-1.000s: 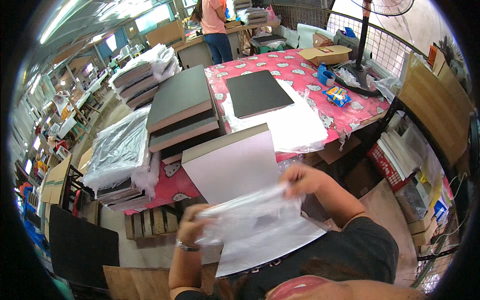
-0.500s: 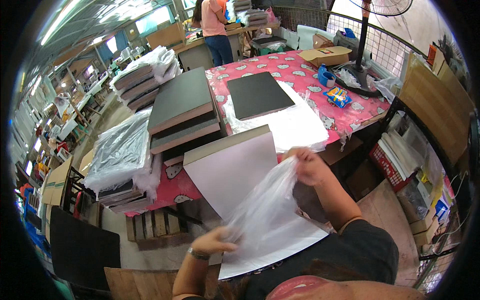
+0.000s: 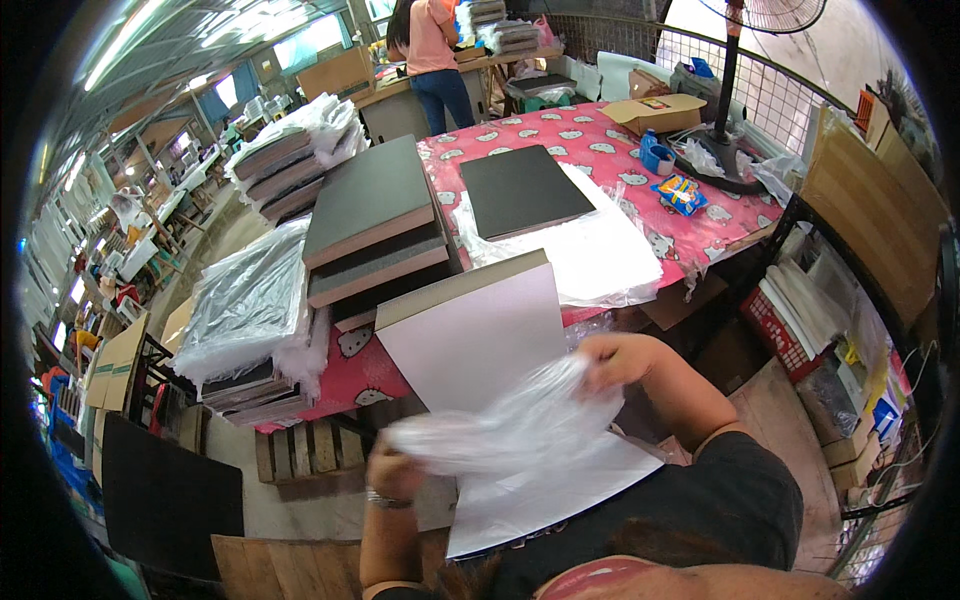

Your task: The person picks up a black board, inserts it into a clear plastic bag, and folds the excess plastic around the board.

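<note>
Clear plastic bag (image 3: 520, 425) stretched between both hands, long axis running lower left to upper right, over white board (image 3: 490, 370). Left hand (image 3: 393, 470) clamped on bag's lower-left end; right hand (image 3: 615, 360) pinching upper-right end; hands well apart. Board leans from counter (image 3: 640, 165) edge toward person, long axis pointing away. Behind: stack of dark boards (image 3: 375, 225), single black board (image 3: 525, 188) on white sheet, bagged pile (image 3: 250, 305) at left. Bag blurred; board's lower edge hidden by person's dark sleeve.
</note>
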`<action>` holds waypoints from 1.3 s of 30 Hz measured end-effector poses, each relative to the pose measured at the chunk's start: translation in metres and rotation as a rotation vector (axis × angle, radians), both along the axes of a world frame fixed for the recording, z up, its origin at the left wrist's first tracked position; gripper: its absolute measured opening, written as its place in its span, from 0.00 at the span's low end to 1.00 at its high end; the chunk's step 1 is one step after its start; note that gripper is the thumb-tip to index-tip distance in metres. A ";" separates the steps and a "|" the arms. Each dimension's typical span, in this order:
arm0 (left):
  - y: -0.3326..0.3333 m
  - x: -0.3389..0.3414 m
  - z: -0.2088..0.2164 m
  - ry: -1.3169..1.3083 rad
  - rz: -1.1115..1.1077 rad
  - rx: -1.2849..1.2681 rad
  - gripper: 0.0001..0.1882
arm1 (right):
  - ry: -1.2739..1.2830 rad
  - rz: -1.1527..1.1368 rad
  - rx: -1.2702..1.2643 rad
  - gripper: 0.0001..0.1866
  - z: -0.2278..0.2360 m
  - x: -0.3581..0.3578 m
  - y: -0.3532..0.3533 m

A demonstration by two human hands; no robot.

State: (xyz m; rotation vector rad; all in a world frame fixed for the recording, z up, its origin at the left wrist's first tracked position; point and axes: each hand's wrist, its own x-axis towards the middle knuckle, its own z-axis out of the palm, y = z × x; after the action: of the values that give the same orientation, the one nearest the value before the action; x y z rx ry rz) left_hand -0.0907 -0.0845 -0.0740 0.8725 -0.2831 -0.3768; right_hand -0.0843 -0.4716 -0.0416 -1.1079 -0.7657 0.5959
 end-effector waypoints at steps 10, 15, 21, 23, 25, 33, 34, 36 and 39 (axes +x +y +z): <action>0.015 0.007 -0.030 -0.109 -0.409 0.221 0.15 | 0.263 -0.322 0.139 0.12 0.009 -0.007 0.013; 0.029 0.021 -0.007 -0.070 -0.456 -0.322 0.16 | -0.107 0.061 -0.362 0.11 0.014 0.012 -0.002; 0.010 0.017 -0.014 -0.107 -0.527 0.313 0.17 | 0.099 -0.344 0.227 0.14 0.012 0.011 0.011; 0.014 0.014 0.009 -0.048 -0.142 -0.056 0.24 | 0.118 -0.342 -0.036 0.14 0.007 0.015 0.000; 0.026 0.028 0.026 -0.049 -0.054 -0.120 0.26 | 0.151 -0.441 0.040 0.17 0.022 0.018 -0.001; -0.015 0.082 0.059 -0.335 0.713 0.716 0.17 | -0.673 -1.301 -0.605 0.24 0.037 0.043 0.039; -0.033 0.074 0.063 -0.418 0.832 0.834 0.15 | -0.955 -1.401 -0.677 0.25 0.022 0.050 0.038; -0.046 0.059 0.063 -0.549 0.979 0.967 0.18 | -0.973 -1.443 -0.721 0.22 0.024 0.026 0.052; -0.027 0.052 0.051 -0.965 1.021 1.162 0.13 | -0.768 -1.230 -0.658 0.18 0.033 -0.008 0.035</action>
State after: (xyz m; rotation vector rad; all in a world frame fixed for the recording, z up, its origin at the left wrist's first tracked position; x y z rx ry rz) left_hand -0.0391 -0.1115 -0.0229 2.1624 -0.4528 0.9975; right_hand -0.0921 -0.4368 -0.0082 -2.1740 -0.3554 -0.7344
